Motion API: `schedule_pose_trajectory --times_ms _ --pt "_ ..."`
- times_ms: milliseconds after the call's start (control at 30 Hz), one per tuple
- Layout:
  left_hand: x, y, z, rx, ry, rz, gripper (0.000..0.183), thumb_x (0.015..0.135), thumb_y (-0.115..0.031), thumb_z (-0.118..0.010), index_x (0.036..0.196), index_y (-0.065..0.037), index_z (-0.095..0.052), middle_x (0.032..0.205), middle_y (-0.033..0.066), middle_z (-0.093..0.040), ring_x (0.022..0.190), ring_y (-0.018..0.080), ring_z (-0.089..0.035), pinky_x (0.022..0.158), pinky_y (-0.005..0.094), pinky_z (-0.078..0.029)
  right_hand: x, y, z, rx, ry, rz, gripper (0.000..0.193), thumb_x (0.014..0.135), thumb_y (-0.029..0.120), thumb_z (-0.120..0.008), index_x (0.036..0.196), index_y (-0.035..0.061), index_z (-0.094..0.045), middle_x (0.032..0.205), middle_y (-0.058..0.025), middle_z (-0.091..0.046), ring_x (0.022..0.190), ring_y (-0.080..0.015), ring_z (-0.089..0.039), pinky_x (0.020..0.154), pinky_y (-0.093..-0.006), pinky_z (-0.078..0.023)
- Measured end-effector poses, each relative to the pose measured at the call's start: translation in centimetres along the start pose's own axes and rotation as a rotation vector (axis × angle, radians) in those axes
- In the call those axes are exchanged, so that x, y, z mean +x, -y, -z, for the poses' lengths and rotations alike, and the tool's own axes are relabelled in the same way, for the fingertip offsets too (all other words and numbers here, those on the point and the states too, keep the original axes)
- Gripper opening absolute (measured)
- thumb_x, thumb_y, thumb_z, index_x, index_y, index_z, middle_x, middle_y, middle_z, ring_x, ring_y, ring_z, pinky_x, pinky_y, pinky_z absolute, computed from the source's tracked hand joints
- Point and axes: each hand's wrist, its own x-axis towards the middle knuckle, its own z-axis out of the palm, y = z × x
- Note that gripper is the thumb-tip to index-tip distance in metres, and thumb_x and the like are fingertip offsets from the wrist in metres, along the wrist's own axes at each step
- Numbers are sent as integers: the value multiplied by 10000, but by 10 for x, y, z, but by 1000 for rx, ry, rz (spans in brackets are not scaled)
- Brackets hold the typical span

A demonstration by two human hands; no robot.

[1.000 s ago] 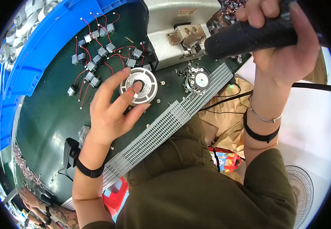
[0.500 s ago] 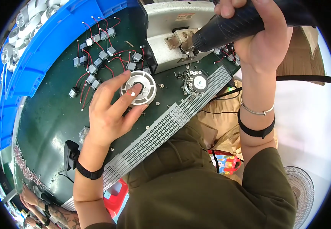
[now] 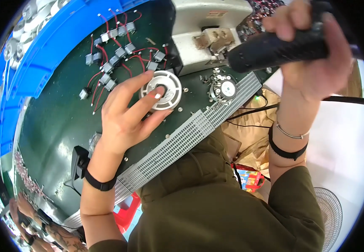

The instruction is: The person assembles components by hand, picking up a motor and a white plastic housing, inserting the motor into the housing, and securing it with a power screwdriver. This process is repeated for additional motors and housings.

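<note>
My left hand (image 3: 125,111) holds a white round plastic housing (image 3: 178,90) on the green bench. Its fingertips press on the rim and at the centre hole. At the upper right my right hand (image 3: 316,63), smeared by motion, is wrapped round a black electric screwdriver (image 3: 274,52). The tool is held up off the bench and lies nearly level, its front end pointing left toward a metal machine (image 3: 194,42) with a worn bracket. Below that machine, a round holder (image 3: 223,89) has small screws clinging around it.
Small motors with red wires (image 3: 119,52) lie spread beyond my left hand. A blue bin (image 3: 52,54) with white parts borders the left. A perforated metal strip (image 3: 190,128) runs along the bench's near edge. Another person's tattooed arm (image 3: 58,233) shows at lower left.
My right hand has drawn the screwdriver right and slightly down, away from the machine's bracket. The whole view has shifted a little; my left hand still holds the white housing.
</note>
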Motion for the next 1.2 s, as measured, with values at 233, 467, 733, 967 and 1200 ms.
schedule_pose_trajectory --times_ms 233,467,733,967,1200 --pt "-3 0 -5 -18 -24 -21 304 618 -179 -787 853 -78 -624 1068 112 -589 830 263 -614 644 327 -509 -4 -7 -24 9 88 -6 462 829 271 -570 1119 -53 -414 632 -77 -541 470 -197 -560 526 -333 -516" --pt "-4 0 0 -63 -18 -3 312 614 -142 -777 880 -59 -636 1094 121 -585 874 274 -610 687 332 -513 -2 -9 -46 -97 199 18 443 841 259 -556 1125 -49 -411 641 -77 -537 482 -194 -561 536 -334 -514" --pt "-6 0 -1 -94 -16 20 332 602 -95 -785 895 -38 -642 1109 139 -583 911 289 -613 729 336 -521 0 -11 -55 -207 280 59 425 854 247 -542 1131 -46 -408 650 -77 -533 495 -191 -563 546 -335 -511" --pt "-5 -1 -3 -89 -30 16 339 598 -107 -789 897 -43 -643 1101 138 -584 901 287 -614 717 334 -519 6 -19 -34 -73 384 14 429 854 218 -547 1161 -42 -397 725 -88 -529 582 -195 -558 613 -350 -490" --pt "-7 2 -4 -109 -36 12 333 594 -126 -792 878 -47 -635 1091 140 -583 871 291 -611 686 338 -515 3 -34 -27 71 506 -58 440 853 188 -552 1192 -39 -387 799 -100 -526 669 -199 -553 681 -364 -469"
